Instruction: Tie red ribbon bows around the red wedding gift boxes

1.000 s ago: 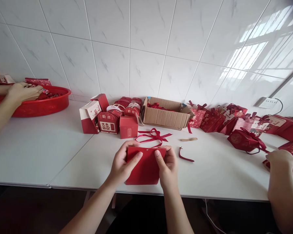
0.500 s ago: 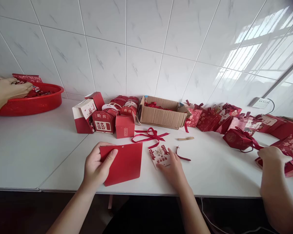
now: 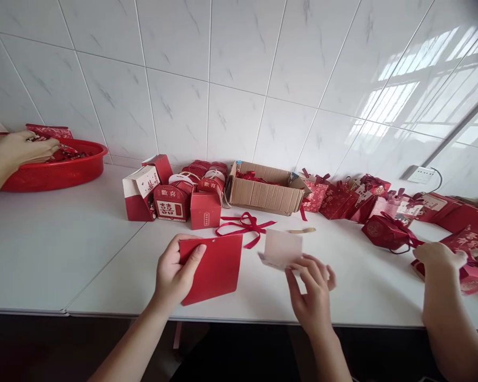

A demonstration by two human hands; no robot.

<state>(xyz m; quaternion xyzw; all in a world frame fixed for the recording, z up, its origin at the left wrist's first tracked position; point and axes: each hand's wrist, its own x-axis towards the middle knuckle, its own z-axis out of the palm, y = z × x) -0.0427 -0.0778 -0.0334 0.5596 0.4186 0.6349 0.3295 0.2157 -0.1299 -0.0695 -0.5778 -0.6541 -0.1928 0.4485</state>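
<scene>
My left hand (image 3: 177,273) grips a flat red card piece (image 3: 217,268) by its left edge, thumb on the front face. A small hole shows near its top edge. In my right hand (image 3: 313,289) is a small folded white card (image 3: 284,246), pinched at its lower right and lifted off the table; its plain pale inside faces me. A dark red ribbon bow (image 3: 247,225) lies on the table beyond the two cards. Behind my right hand lies a short tan strip (image 3: 302,230).
Red gift boxes (image 3: 171,207) stand near the wall, beside an open cardboard box (image 3: 265,196) of red items. At left a person's hand (image 3: 22,148) is over a red basin (image 3: 63,172). At right another person's hand (image 3: 442,257) holds a red box (image 3: 476,278). More gift bags (image 3: 336,199) line the wall.
My right hand has lifted the small printed card from the table, and it now shows its pale side. My left hand with the red piece has shifted slightly right.
</scene>
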